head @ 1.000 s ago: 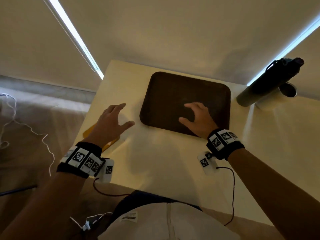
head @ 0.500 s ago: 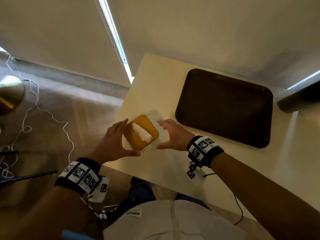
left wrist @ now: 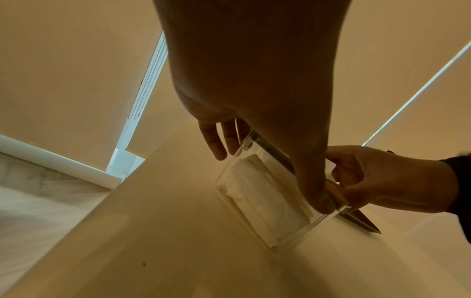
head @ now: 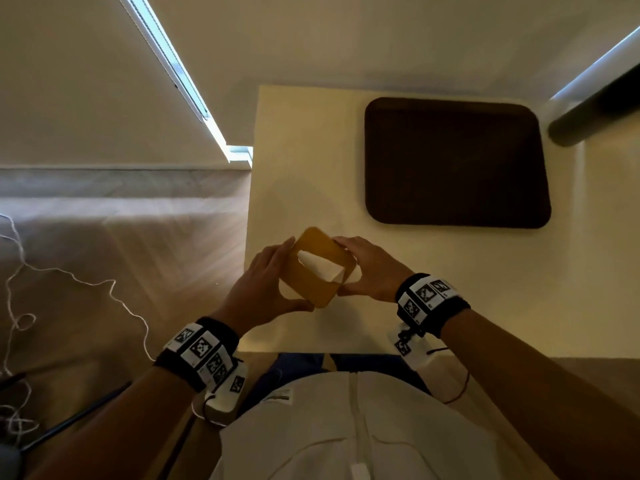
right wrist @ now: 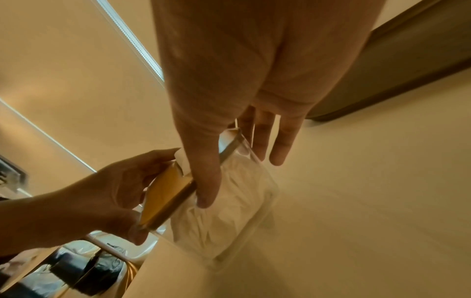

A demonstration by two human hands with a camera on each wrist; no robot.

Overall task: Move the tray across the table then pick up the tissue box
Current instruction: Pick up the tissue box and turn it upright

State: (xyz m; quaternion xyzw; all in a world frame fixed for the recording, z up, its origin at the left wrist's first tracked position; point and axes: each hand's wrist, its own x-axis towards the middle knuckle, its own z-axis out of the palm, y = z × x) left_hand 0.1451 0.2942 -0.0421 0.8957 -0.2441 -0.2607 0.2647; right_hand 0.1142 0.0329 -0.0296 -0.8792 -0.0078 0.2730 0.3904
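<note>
The tissue box (head: 313, 292) has a clear body and a yellow-brown lid with white tissue showing in the opening. It is at the table's near left corner, tilted. My left hand (head: 296, 275) grips its left side, thumb at the near corner and fingers along the far edge. My right hand (head: 348, 266) grips the opposite side the same way. The left wrist view shows the tissue box (left wrist: 260, 197) under my left hand (left wrist: 271, 180). In the right wrist view my right hand (right wrist: 241, 181) holds the tissue box (right wrist: 229, 211). The dark brown tray (head: 453, 164) lies flat at the far right.
The pale table (head: 519, 289) ends just left of the box, with wooden floor and a loose white cord (head: 69, 278) beyond. A dark cylinder (head: 588, 112) lies at the far right, past the tray. The wall runs along the table's far edge.
Both hands have moved in from either side and taken hold of the tissue box, which now sits tilted between them. The tray has not moved on the table.
</note>
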